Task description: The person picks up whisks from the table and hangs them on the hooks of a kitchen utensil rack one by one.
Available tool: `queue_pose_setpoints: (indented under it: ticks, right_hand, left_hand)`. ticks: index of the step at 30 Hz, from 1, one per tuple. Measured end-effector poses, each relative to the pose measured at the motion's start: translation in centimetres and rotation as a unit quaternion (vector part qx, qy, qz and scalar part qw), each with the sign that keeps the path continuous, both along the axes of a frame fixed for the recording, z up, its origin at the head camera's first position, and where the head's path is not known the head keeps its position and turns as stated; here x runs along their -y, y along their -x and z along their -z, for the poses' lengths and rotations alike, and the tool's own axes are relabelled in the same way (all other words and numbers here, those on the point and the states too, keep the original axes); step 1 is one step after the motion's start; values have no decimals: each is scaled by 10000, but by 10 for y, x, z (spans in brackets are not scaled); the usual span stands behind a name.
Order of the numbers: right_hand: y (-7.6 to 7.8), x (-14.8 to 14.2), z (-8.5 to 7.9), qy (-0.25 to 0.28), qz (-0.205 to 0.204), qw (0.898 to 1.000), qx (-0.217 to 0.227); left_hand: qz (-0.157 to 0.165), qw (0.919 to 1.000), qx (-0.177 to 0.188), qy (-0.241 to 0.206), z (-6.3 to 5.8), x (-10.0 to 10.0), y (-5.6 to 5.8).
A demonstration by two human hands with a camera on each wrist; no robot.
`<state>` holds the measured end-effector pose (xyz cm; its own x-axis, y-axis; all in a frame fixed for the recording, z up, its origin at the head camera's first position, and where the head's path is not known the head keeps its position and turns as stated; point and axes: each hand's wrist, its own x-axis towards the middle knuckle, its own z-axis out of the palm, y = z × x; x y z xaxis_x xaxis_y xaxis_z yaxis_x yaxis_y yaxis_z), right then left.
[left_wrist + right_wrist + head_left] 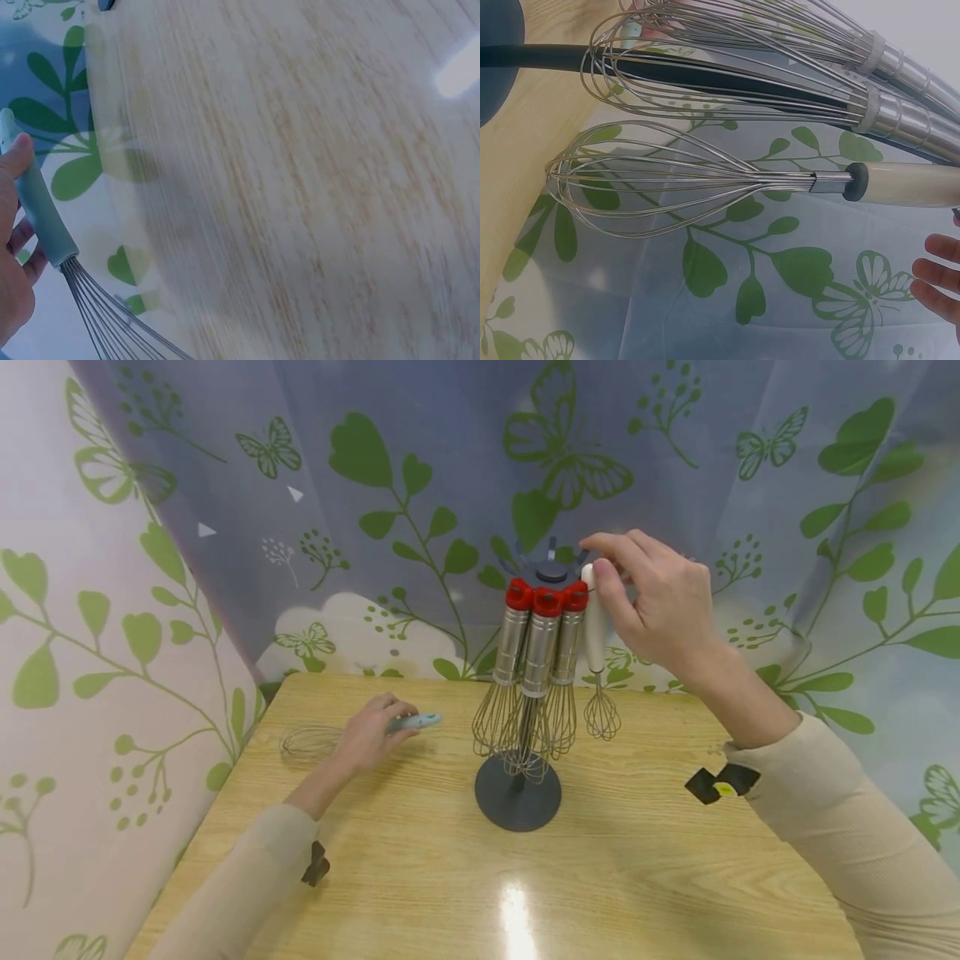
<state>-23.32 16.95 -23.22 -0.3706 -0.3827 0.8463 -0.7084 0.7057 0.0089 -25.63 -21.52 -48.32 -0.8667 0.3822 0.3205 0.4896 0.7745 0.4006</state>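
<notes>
My left hand point(372, 732) grips the pale blue handle of a whisk point(415, 722), low over the back left of the table; its wire loops point(112, 315) point left. At a dark whisk stand point(517, 793), my right hand point(660, 597) has thumb and index finger at the top of a white-handled whisk point(595, 631), beside a hook. This whisk hangs upright, its wires point(667, 180) downward. Beside it hang several steel whisks point(537, 652) with red tops. In the right wrist view the other fingers point(937, 274) spread free of the handle; the thumb's contact is out of frame.
The wooden table point(420, 877) meets a leaf-printed curtain point(435, 460) at the back and left. The stand's round base point(495, 806) rests mid-table, with bare hooks point(552, 550) at its top. Dark trackers point(723, 783) sit on both sleeves.
</notes>
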Motion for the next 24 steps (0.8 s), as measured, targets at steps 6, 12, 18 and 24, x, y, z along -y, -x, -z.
queue_pose_setpoints:
  ticks: [6, 12, 18, 24]
  right_hand:
    - [-1, 0, 0, -27, -4, 10000, 38]
    - [-1, 0, 0, -24, -28, 10000, 15]
    - [0, -1, 1, -27, -40, 10000, 0]
    - [0, -1, 1, 30, -47, 10000, -42]
  left_hand:
    - [46, 9996, -206, -171, -4, -3, -1]
    - [24, 9990, -249, -357, -10, -8, 0]
    - [-128, 9985, -105, -529, -16, -12, 0]
    - [-203, 9972, -43, -713, -20, -16, -2]
